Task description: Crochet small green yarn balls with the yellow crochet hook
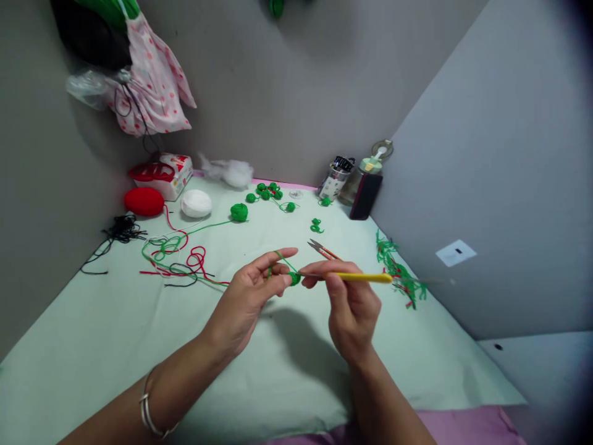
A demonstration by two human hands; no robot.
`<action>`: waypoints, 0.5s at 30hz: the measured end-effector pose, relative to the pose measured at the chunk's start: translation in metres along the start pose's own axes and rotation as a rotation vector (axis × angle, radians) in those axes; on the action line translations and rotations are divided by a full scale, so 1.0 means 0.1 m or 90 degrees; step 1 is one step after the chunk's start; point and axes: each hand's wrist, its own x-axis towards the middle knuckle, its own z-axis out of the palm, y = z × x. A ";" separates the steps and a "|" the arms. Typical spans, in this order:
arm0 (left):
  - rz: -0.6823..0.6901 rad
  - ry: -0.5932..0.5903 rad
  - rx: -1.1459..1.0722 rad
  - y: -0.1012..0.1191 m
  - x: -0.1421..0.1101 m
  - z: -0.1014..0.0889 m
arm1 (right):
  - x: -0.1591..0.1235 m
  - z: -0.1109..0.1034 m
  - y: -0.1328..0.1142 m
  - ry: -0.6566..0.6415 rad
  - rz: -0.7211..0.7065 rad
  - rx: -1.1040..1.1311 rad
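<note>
Between thumb and fingers, my left hand (254,287) pinches a small green crochet piece (295,279). Green yarn (286,261) runs from that piece up over the raised index finger. My right hand (354,303) is closed around a crochet hook (365,277) with a yellow handle, its thin tip pointing left and meeting the green piece. Whether a loop sits on the tip is too small to tell. Thread snips (324,248) with orange handles lie just behind my right hand, partly covered by it.
Red (144,201), white (196,203) and green yarn balls (239,212) stand at the back left, near tangled strands (171,250). Several small green pieces (269,190) lie at the back. A phone (365,196) leans against a bottle (370,165). Green and red scraps (403,275) lie right.
</note>
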 end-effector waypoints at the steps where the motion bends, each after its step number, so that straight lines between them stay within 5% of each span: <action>1: 0.014 0.012 0.014 0.00 0.00 0.00 | -0.01 0.00 0.00 -0.010 -0.042 -0.031; 7: 0.066 0.028 0.030 -0.07 0.01 -0.01 | -0.03 0.01 0.05 -0.048 -0.184 -0.147; 12: -0.040 -0.005 -0.093 -0.08 0.00 0.00 | -0.06 0.04 0.07 -0.045 -0.302 -0.365; 15: -0.118 -0.042 -0.162 -0.04 0.01 0.00 | -0.04 0.03 0.04 0.000 -0.219 -0.245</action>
